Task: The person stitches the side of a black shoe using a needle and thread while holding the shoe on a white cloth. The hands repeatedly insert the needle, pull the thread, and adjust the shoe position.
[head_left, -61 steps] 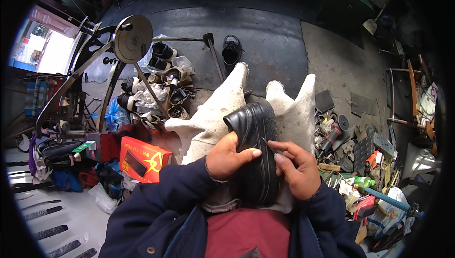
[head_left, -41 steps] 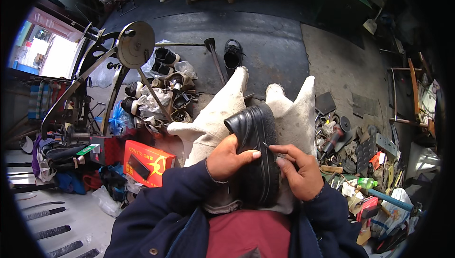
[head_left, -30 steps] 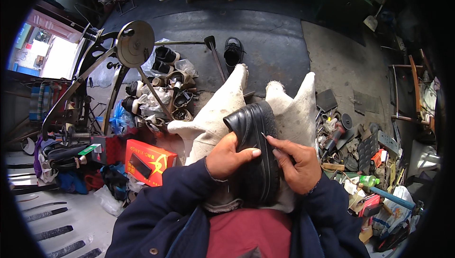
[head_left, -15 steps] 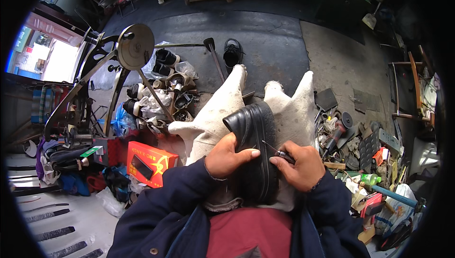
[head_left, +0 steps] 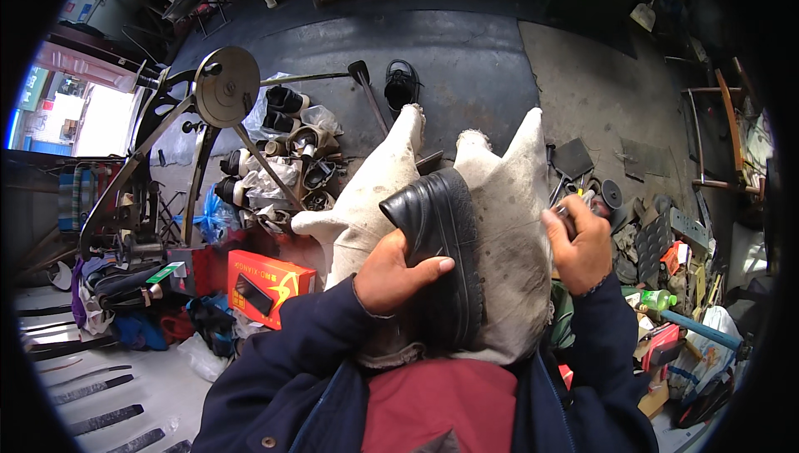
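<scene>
Right hand (head_left: 580, 245) has pulled off the black shoe (head_left: 441, 261) and out to my right since half a second ago, pinching something thin, too small to tell.

Left hand (head_left: 398, 274) clamps the shoe, sole edge up, on the pale cloth (head_left: 508, 228) over my lap. Probably mid-stitch; next pull should run taut. Beyond: orange box (head_left: 266, 282), shoe pile (head_left: 283, 174).

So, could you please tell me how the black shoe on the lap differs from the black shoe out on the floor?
The black shoe on the lap lies sole-side up on the pale cloth, with the left hand on it; the black shoe on the floor stands upright, opening showing, untouched. The lap shoe looks far larger, being nearer. Both are black.
</scene>
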Available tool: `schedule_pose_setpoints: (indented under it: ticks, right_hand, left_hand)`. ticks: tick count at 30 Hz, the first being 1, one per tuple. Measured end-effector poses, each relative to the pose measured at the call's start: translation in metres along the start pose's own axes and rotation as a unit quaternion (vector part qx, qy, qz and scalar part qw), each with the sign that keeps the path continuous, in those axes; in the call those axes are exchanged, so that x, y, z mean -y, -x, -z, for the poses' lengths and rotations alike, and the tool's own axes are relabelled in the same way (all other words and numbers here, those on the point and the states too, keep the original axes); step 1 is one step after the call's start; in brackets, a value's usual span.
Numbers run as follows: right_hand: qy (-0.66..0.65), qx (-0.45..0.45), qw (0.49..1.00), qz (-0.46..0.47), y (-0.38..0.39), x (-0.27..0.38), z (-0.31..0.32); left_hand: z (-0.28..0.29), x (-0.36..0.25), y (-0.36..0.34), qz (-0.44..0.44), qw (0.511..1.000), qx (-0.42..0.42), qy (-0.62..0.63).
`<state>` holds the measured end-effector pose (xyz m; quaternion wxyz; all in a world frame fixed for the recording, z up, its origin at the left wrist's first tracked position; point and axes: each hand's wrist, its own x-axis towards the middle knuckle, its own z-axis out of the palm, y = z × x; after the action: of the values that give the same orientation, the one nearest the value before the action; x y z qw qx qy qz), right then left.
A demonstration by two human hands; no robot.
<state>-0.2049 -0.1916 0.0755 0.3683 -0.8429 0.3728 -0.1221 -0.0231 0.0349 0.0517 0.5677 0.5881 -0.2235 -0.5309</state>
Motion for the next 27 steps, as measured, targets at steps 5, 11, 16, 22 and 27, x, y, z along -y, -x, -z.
schedule_pose_setpoints:
  ticks: [5,11,16,22,27]
  right_hand:
    - [-0.077,-0.016,0.987,0.138,0.018,0.005,0.003]
    - [-0.176,0.194,0.960,0.100,0.069,0.020,-0.018]
    - [-0.169,0.195,0.960,0.111,0.066,0.021,-0.023]
    - [-0.164,0.209,0.958,0.112,0.065,0.023,-0.022]
    - [-0.225,0.221,0.947,0.064,0.064,0.027,-0.025]
  left_hand:
    - [-0.003,-0.003,-0.002,0.024,0.997,-0.022,-0.064]
    - [-0.005,-0.006,-0.004,0.012,0.998,-0.025,-0.050]
    - [-0.004,-0.007,-0.004,0.015,0.997,-0.023,-0.067]
    - [-0.002,-0.008,-0.003,0.014,0.996,-0.023,-0.089]
    - [0.001,-0.006,-0.003,0.039,0.998,0.005,-0.044]
